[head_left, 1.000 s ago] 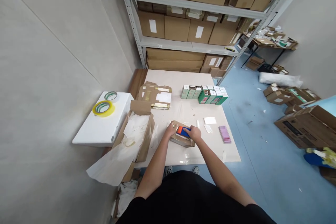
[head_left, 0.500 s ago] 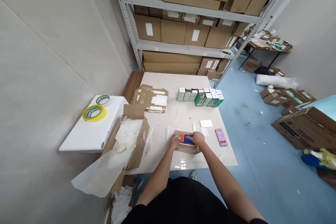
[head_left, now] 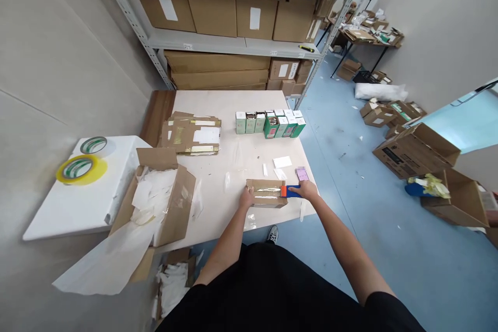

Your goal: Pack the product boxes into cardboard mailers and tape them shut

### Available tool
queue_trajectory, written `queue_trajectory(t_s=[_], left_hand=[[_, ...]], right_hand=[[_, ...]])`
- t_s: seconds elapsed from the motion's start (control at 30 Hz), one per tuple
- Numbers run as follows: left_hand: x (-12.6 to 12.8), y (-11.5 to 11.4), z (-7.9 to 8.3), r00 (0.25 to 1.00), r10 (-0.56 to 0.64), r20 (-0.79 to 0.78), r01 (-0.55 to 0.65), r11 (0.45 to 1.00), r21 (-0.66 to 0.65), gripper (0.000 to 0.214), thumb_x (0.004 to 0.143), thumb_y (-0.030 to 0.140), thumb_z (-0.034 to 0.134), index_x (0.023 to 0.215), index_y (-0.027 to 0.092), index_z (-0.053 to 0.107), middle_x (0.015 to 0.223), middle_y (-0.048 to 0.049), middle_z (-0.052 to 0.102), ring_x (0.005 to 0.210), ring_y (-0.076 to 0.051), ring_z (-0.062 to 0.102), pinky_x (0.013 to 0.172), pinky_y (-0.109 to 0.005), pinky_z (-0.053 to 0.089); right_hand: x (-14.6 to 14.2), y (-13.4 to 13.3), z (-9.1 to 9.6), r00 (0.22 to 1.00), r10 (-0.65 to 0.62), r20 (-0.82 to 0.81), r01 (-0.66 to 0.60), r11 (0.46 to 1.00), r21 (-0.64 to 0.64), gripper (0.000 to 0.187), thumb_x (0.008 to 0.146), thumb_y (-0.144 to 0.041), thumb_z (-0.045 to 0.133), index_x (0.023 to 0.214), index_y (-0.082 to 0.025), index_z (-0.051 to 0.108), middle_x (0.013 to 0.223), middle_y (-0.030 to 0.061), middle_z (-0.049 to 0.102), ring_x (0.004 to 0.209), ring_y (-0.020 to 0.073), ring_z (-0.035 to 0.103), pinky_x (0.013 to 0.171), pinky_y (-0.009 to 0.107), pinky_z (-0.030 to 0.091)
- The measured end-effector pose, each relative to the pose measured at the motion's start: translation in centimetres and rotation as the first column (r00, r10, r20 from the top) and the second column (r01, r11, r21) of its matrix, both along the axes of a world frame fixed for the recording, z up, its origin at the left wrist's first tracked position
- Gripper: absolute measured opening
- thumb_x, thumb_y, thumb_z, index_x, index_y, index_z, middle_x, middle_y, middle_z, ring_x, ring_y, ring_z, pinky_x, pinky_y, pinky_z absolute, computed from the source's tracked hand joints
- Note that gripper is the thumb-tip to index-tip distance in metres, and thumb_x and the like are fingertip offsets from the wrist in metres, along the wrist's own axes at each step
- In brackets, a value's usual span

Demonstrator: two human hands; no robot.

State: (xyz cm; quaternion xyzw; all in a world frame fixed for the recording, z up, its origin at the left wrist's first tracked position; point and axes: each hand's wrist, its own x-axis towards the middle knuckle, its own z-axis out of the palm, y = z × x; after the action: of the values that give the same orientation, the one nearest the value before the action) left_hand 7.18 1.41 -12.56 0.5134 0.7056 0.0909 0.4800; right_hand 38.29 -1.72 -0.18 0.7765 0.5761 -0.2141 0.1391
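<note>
A small brown cardboard box [head_left: 266, 193] lies near the front edge of the white table [head_left: 229, 166]. A strip of clear tape runs along its top. My left hand [head_left: 246, 198] presses against the box's left end, fingers curled on it. My right hand [head_left: 307, 190] is closed on a blue and orange tape dispenser [head_left: 290, 191], which sits at the box's right end. A small purple packet [head_left: 302, 173] lies just behind my right hand.
A row of green and white cartons [head_left: 270, 123] stands at the table's back right, flattened cardboard [head_left: 190, 134] at the back left. An open box of white paper [head_left: 159, 194] hangs off the left edge. Tape rolls [head_left: 81, 167] sit on a white side stand. Shelves of boxes [head_left: 218, 8] lie behind.
My right hand has drawn the tape dispenser from the top of the box to its right end. The left hand stayed at the left end. The camera tilted down and right.
</note>
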Motion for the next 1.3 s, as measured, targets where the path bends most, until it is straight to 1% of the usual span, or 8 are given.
queue_trajectory(t_s=[0.2, 0.5, 0.67, 0.8, 0.9, 1.0, 1.13, 1.3], left_hand=[[-0.3, 0.0, -0.1, 0.999, -0.037, -0.002, 0.037, 0.999, 0.026, 0.047, 0.105, 0.049, 0.036, 0.135, 0.019, 0.057, 0.132, -0.0166, 0.070, 0.123, -0.031, 0.066, 0.099, -0.037, 0.048], [-2.8, 0.4, -0.6, 0.997, -0.048, 0.059, 0.045, 0.997, 0.058, 0.050, 0.104, 0.052, 0.038, 0.134, 0.020, 0.062, 0.134, -0.0141, 0.070, 0.125, -0.031, 0.065, 0.101, -0.037, 0.049], [-6.6, 0.5, -0.9, 0.997, 0.004, 0.075, -0.008, 0.999, 0.049, 0.051, 0.103, 0.053, 0.040, 0.138, 0.022, 0.061, 0.141, -0.0116, 0.066, 0.132, -0.029, 0.061, 0.106, -0.036, 0.048], [-10.7, 0.8, -0.7, 0.992, 0.128, 0.013, -0.129, 0.991, 0.025, 0.058, 0.101, 0.049, 0.047, 0.147, 0.014, 0.052, 0.147, -0.0187, 0.060, 0.139, -0.033, 0.055, 0.112, -0.041, 0.045], [-13.6, 1.6, 0.1, 0.976, 0.218, -0.006, -0.218, 0.975, 0.040, 0.061, 0.100, 0.048, 0.049, 0.149, 0.013, 0.050, 0.145, -0.0193, 0.062, 0.139, -0.032, 0.056, 0.112, -0.039, 0.045], [-15.7, 2.6, 1.9, 0.971, 0.232, 0.066, -0.238, 0.966, 0.104, 0.052, 0.103, 0.051, 0.042, 0.141, 0.019, 0.059, 0.144, -0.0100, 0.065, 0.134, -0.022, 0.060, 0.108, -0.028, 0.047], [-16.8, 2.7, 4.3, 0.932, 0.035, 0.362, -0.077, 0.992, 0.103, 0.056, 0.098, 0.063, 0.051, 0.128, 0.019, 0.069, 0.134, -0.0091, 0.072, 0.122, -0.025, 0.068, 0.100, -0.029, 0.052], [-15.0, 1.0, 4.9, 0.968, 0.084, 0.237, -0.114, 0.987, 0.117, 0.056, 0.096, 0.058, 0.058, 0.137, 0.020, 0.064, 0.134, -0.0104, 0.072, 0.125, -0.027, 0.066, 0.103, -0.033, 0.050]], right_hand=[[5.3, -1.9, -0.6, 0.995, -0.102, 0.016, 0.102, 0.995, 0.015, 0.064, 0.082, -0.079, 0.062, 0.098, -0.018, 0.077, 0.101, 0.0147, 0.077, 0.095, 0.0296, 0.072, 0.070, 0.029, 0.047], [3.1, -2.8, -0.2, 0.990, -0.140, 0.002, 0.140, 0.990, 0.024, 0.060, 0.084, -0.077, 0.061, 0.089, -0.019, 0.074, 0.096, 0.0133, 0.077, 0.088, 0.0270, 0.072, 0.065, 0.028, 0.045], [-2.3, -2.0, 0.9, 0.989, -0.139, -0.055, 0.142, 0.988, 0.057, 0.060, 0.085, -0.077, 0.061, 0.088, -0.019, 0.075, 0.094, 0.0136, 0.078, 0.088, 0.0261, 0.073, 0.065, 0.027, 0.044], [-9.0, -0.3, 1.6, 0.992, -0.068, -0.109, 0.082, 0.987, 0.140, 0.061, 0.086, -0.079, 0.058, 0.088, -0.020, 0.076, 0.093, 0.0123, 0.078, 0.089, 0.0249, 0.073, 0.067, 0.027, 0.045], [-14.5, 1.1, 2.2, 0.989, 0.027, -0.144, -0.003, 0.986, 0.164, 0.063, 0.087, -0.081, 0.055, 0.089, -0.022, 0.076, 0.093, 0.0113, 0.078, 0.091, 0.0248, 0.073, 0.070, 0.027, 0.046], [-20.0, 2.4, 2.8, 0.982, 0.083, -0.168, -0.059, 0.988, 0.144, 0.064, 0.087, -0.081, 0.054, 0.093, -0.021, 0.077, 0.098, 0.0124, 0.078, 0.094, 0.0256, 0.073, 0.072, 0.027, 0.048], [-25.5, 4.1, 3.8, 0.985, 0.115, -0.130, -0.098, 0.987, 0.124, 0.061, 0.088, -0.075, 0.057, 0.102, -0.019, 0.077, 0.107, 0.0159, 0.077, 0.100, 0.0277, 0.073, 0.077, 0.029, 0.052], [-26.6, 5.8, 4.6, 0.984, 0.138, -0.111, -0.128, 0.987, 0.093, 0.062, 0.084, -0.071, 0.067, 0.109, -0.015, 0.075, 0.111, 0.0183, 0.076, 0.105, 0.0299, 0.073, 0.082, 0.031, 0.053]])
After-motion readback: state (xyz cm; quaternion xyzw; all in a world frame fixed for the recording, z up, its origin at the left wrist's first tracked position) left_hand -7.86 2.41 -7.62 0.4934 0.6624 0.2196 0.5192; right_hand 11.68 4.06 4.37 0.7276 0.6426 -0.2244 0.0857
